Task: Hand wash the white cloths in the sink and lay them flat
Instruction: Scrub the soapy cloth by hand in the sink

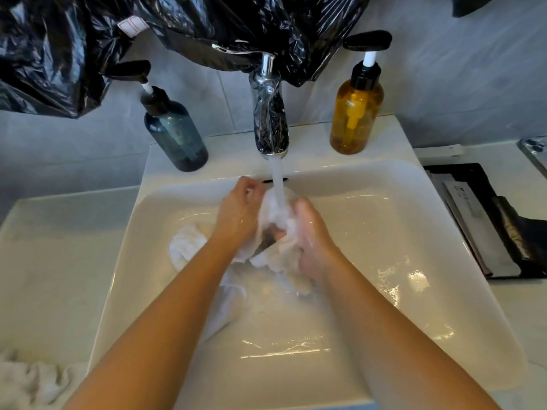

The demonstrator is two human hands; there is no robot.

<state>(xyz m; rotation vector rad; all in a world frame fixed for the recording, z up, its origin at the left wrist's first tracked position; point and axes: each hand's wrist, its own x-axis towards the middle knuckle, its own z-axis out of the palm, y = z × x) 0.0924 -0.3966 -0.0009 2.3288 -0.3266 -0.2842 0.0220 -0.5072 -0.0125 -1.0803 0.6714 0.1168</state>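
White cloth is bunched between both hands under the running tap, left hand and right hand each with fingers curled round it. Loose end trails down into the sink, so neither hand's nearer.

Ahead of you runs a wall of pale grey tiles, with crumpled black plastic sheeting hanging over its upper part. The white sink has a pale surface stretching away on both sides. A dark blue pump bottle and an amber pump bottle stand on its back ledge, either side of the chrome tap. A black tray lies on the surface to your right.
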